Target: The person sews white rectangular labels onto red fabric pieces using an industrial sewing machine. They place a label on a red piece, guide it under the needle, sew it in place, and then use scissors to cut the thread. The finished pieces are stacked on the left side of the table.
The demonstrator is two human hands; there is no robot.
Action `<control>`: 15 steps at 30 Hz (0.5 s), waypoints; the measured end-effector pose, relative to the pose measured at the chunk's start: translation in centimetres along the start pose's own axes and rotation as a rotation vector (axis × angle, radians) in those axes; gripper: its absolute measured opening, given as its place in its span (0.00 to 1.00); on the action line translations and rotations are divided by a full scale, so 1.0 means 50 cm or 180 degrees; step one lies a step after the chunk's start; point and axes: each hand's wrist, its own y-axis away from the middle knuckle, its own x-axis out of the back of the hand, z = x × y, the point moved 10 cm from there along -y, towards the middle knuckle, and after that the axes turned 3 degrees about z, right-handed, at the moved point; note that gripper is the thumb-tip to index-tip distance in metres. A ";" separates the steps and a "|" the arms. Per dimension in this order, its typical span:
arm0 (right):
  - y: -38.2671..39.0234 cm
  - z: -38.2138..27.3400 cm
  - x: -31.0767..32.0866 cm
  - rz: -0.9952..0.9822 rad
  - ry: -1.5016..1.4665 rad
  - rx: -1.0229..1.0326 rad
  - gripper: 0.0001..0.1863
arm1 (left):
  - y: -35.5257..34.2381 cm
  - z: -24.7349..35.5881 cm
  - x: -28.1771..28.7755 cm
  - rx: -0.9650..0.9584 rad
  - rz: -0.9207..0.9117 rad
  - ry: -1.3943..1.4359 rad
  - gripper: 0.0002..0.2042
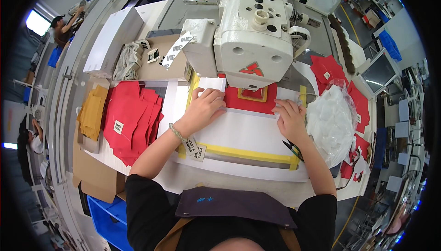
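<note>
My left hand [206, 106] lies flat, fingers apart, on a white template sheet [243, 134] edged with yellow tape, its fingertips on the left end of a red fabric piece [250, 105]. My right hand [289, 117] presses down on the right end of that same piece. The red piece lies under the head of a white sewing machine [252, 30], and a yellow-rimmed frame [252, 95] sits on it below the needle. A beaded bracelet is on my left wrist.
A stack of red fabric pieces [133, 120] and tan pieces [92, 111] lie left. A clear bag of white pieces [331, 122] and more red pieces [328, 69] lie right. Black scissors [294, 149] rest by my right forearm. A blue bin [108, 216] stands below left.
</note>
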 end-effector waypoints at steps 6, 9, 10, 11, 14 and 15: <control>0.001 0.000 0.002 -0.0004 -0.0029 -0.0022 0.17 | 0.003 -0.002 -0.002 0.0023 -0.0010 0.0037 0.09; 0.002 -0.001 0.006 0.0082 0.0060 -0.0005 0.17 | 0.002 0.001 0.002 0.0022 0.0008 -0.0080 0.09; 0.002 -0.001 0.008 0.0117 0.0101 0.0002 0.17 | 0.004 0.003 0.004 -0.0028 0.0040 -0.0167 0.09; 0.002 -0.002 0.008 0.0102 0.0122 0.0017 0.16 | 0.004 0.006 0.004 -0.0086 0.0074 -0.0247 0.08; 0.001 -0.004 0.006 0.0055 0.0171 0.0039 0.16 | 0.009 0.019 -0.006 -0.0300 0.0041 -0.0554 0.06; 0.001 -0.004 0.006 0.0036 0.0178 0.0031 0.16 | 0.010 0.022 -0.010 -0.0365 0.0009 -0.0647 0.05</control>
